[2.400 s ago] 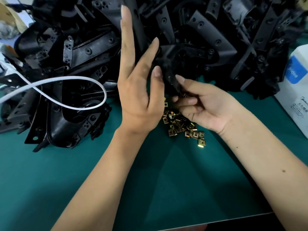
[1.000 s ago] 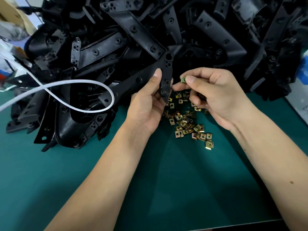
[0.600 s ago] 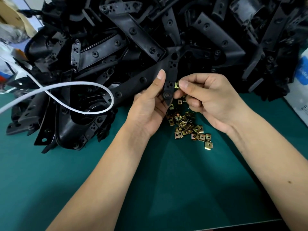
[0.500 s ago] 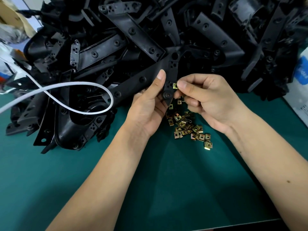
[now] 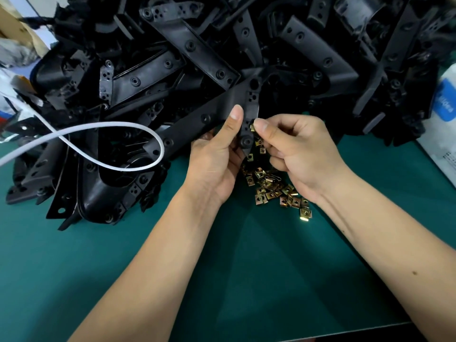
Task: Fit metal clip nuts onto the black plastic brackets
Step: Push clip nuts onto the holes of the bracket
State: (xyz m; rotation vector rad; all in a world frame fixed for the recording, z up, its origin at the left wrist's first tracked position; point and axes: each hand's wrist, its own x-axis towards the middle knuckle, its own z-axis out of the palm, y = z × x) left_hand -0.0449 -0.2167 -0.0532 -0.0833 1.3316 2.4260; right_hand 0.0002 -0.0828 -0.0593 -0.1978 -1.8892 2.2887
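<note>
Cable: white cable (image 5: 103, 134) loops over the left part of the heap, clear of both hands
Heap: black plastic brackets (image 5: 308, 53) piled across the far side of the green table (image 5: 271, 280); none of them shows a fitted clip that I can make out
Held bracket: long black bracket (image 5: 197, 124) lifted at the heap's near edge; its long axis runs from lower left up to the right, and a short holed tab at its right end hangs downward between the two hands
Left hand: left hand (image 5: 217, 159) grips the bracket near that tab, thumb laid straight up its front face, fingers curled behind
Clip in hand: brass-coloured clip nut (image 5: 252, 128) touches the right edge of the tab, just right of the left thumb
Right hand: right hand (image 5: 298, 146) pinches that clip between thumb and forefinger, other fingers curled in; it is the nearer hand to the tab edge
Key relation: tab edge lies directly left of the clip, so the push likely runs leftward, across the tab's long axis, against the left hand's hold
Loose stock: clip nuts (image 5: 276, 191) scattered on the table below and between the wrists
</note>
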